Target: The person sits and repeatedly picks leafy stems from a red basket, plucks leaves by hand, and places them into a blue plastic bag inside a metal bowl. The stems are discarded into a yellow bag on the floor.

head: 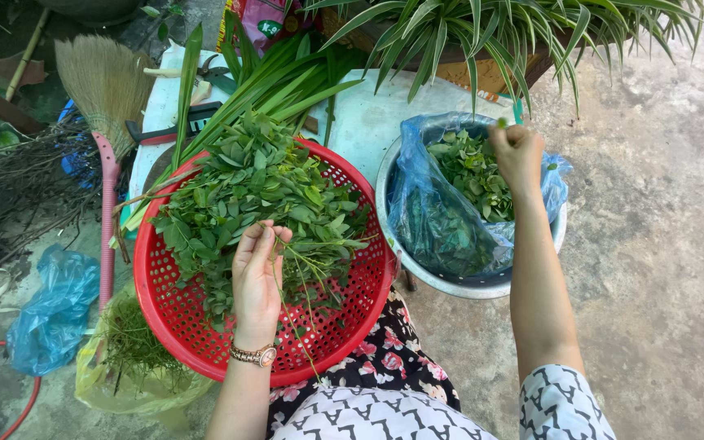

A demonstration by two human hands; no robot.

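A red perforated basket rests on my lap and holds a heap of leafy green sprigs. My left hand, with a gold watch at the wrist, pinches thin bare stems over the basket. My right hand is closed on a few picked leaves above a metal bowl. The bowl is lined with a blue plastic bag that holds plucked leaves.
A straw broom with a pink handle lies at the left, beside long green leaves and scissors on a white board. A crumpled blue bag and a yellow bag of stems lie on the concrete. A potted plant stands behind the bowl.
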